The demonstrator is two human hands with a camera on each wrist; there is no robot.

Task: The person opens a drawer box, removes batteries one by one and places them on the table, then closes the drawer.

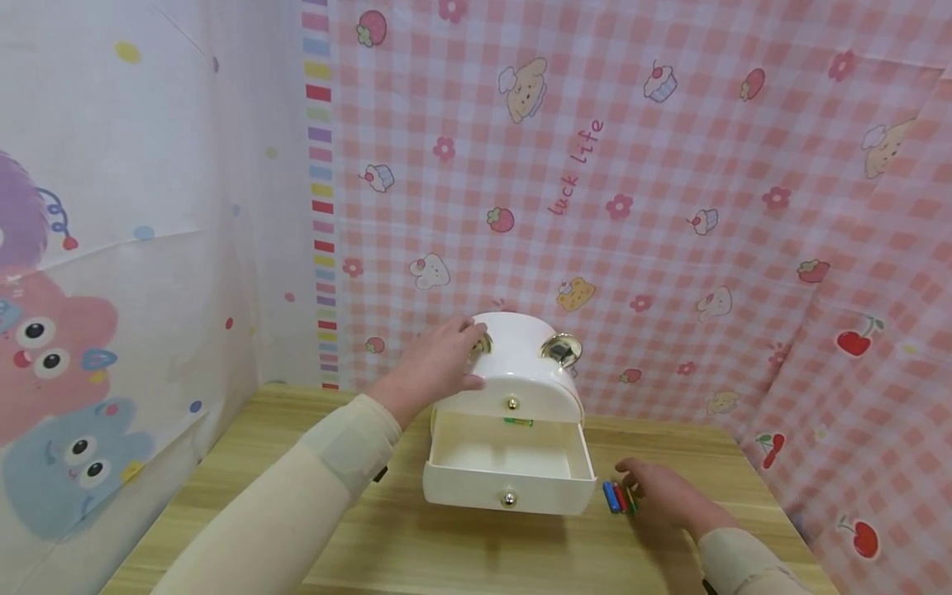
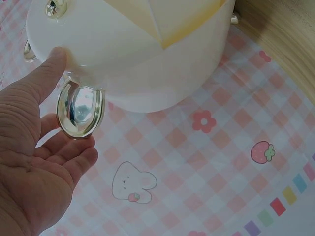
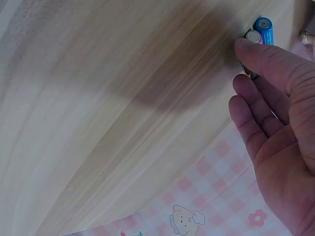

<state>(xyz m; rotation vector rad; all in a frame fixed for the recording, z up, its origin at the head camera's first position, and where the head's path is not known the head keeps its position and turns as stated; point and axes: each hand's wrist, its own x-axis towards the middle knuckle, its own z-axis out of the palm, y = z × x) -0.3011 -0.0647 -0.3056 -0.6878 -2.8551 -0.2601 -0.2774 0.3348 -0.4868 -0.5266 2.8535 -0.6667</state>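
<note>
A white drawer box (image 1: 521, 347) with two gold ear-shaped parts stands on the table, its lower drawer (image 1: 476, 487) pulled out. A green battery (image 1: 518, 422) lies near the back of that drawer. My left hand (image 1: 439, 364) holds the box's upper left: in the left wrist view the thumb touches the white front and the fingers curl behind the gold ear (image 2: 81, 110). Right of the drawer, a blue battery (image 1: 611, 497), a red battery (image 1: 621, 497) and a greenish one (image 1: 631, 498) lie side by side. My right hand (image 1: 662, 492) is beside them, fingers loosely bent, thumb partly covering them in the right wrist view.
The wood-grain table (image 1: 357, 545) reaches to a pink checked cloth (image 1: 476, 182) behind and at the right. A white cloth with cartoon figures (image 1: 171, 289) hangs on the left. Gold knobs (image 1: 509, 498) stick out from the drawer fronts.
</note>
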